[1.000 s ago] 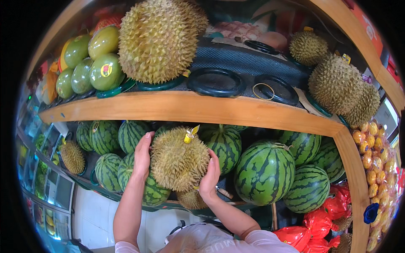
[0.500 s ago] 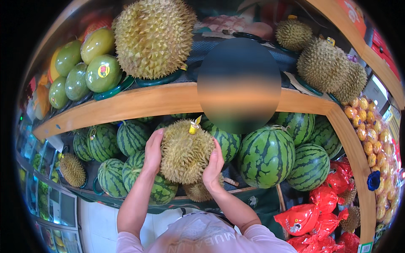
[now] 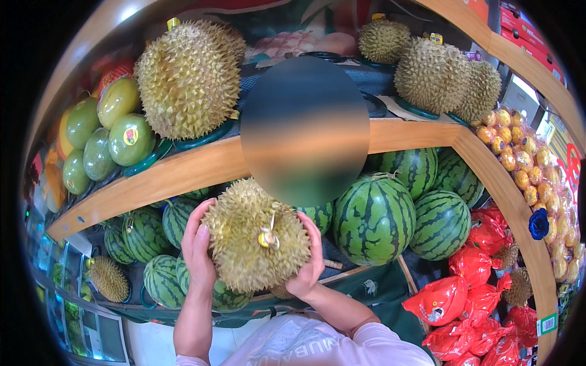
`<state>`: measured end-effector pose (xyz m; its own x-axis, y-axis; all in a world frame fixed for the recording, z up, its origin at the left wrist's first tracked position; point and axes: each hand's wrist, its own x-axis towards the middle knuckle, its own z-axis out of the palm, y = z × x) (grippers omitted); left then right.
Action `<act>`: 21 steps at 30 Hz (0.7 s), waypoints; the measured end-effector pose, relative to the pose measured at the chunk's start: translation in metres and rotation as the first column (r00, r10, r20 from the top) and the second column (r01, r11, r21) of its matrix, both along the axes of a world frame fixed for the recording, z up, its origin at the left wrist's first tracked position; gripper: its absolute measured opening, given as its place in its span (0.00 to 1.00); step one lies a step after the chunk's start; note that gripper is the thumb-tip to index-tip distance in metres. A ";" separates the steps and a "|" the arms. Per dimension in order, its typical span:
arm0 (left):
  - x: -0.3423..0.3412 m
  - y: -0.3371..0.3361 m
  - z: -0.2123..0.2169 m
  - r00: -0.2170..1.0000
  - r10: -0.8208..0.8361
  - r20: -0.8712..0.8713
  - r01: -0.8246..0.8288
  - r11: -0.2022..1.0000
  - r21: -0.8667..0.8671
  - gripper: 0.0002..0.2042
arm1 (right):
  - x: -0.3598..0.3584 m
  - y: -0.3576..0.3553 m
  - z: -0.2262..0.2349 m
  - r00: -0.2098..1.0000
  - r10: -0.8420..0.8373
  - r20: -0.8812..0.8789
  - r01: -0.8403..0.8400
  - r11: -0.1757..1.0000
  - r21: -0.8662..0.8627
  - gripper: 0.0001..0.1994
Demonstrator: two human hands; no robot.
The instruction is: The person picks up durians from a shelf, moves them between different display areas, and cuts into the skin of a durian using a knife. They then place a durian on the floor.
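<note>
Between my two hands is a large spiky durian [image 3: 253, 241] with a yellow tag at its stem. My left hand [image 3: 198, 241] presses against its left side, palm inward. Around its right side curve the fingers of my right hand [image 3: 310, 259]. The fruit is held above the lower shelf, in front of striped watermelons [image 3: 374, 221]. Part of another durian [image 3: 282, 291] shows beneath it, mostly hidden.
A wooden ledge [image 3: 183, 163] runs across, with a big durian [image 3: 189, 82] and green melons [image 3: 131, 139] on the shelf behind it. Red wrapped bags [image 3: 436, 300] lie at the right, beside wrapped yellow fruit [image 3: 524, 160]. A small durian [image 3: 108, 279] sits at the left.
The durian has come up closer to me and tipped, so its tagged stem now faces me more. Both hands have moved with it. The view has shifted slightly.
</note>
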<state>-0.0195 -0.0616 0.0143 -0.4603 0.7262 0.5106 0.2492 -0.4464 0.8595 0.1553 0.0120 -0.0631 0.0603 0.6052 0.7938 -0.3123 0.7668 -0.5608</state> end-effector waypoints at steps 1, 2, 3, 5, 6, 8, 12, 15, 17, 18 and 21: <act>0.004 -0.001 0.007 0.998 -0.004 -0.070 0.008 0.999 0.051 0.27 | 0.007 -0.001 0.005 1.000 0.003 -0.018 -0.002 0.999 0.048 0.41; 0.009 -0.001 0.014 0.990 -0.007 -0.140 0.021 0.995 0.101 0.28 | 0.013 0.000 0.007 0.999 0.004 -0.036 0.000 0.995 0.096 0.42; 0.013 -0.003 0.022 0.978 -0.003 -0.209 0.036 0.988 0.153 0.29 | 0.013 0.003 0.011 0.994 0.005 -0.109 0.015 0.983 0.185 0.44; 0.025 0.000 0.030 0.981 -0.059 -0.185 0.098 0.974 0.206 0.37 | 0.032 0.009 0.020 0.993 -0.068 -0.093 0.094 0.944 0.316 0.45; 0.034 0.007 0.034 0.979 -0.103 -0.178 0.151 0.947 0.282 0.36 | 0.047 0.013 0.027 0.990 -0.124 -0.062 0.138 0.913 0.383 0.45; 0.031 0.012 0.037 0.959 -0.179 -0.220 0.255 0.885 0.389 0.34 | 0.060 0.018 0.047 0.985 -0.172 -0.025 0.162 0.855 0.492 0.46; 0.044 0.048 0.056 0.966 -0.212 -0.147 0.258 0.814 0.521 0.34 | 0.091 0.044 0.098 0.961 -0.276 -0.002 0.206 0.713 0.671 0.47; 0.075 0.086 0.091 0.863 -0.506 -0.004 0.404 0.684 0.607 0.35 | 0.117 0.081 0.146 0.943 -0.327 -0.063 0.253 0.583 0.772 0.47; 0.092 0.119 0.113 0.930 -0.340 0.136 0.221 0.817 0.533 0.35 | 0.124 0.127 0.173 0.926 -0.344 -0.154 0.313 0.474 0.823 0.47; 0.098 0.138 0.125 0.935 -0.347 0.066 0.255 0.793 0.553 0.32 | 0.127 0.150 0.189 0.914 -0.350 -0.205 0.348 0.416 0.841 0.47; 0.114 0.192 0.159 0.926 -0.378 0.004 0.306 0.755 0.580 0.28 | 0.139 0.181 0.224 0.921 -0.328 -0.210 0.357 0.499 0.789 0.43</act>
<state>0.0949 0.1303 0.1736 -0.3174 0.4484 0.8356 -0.0968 -0.8918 0.4419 0.2943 0.1928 0.1608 0.1495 -0.3545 0.9230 0.0727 0.9349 0.3473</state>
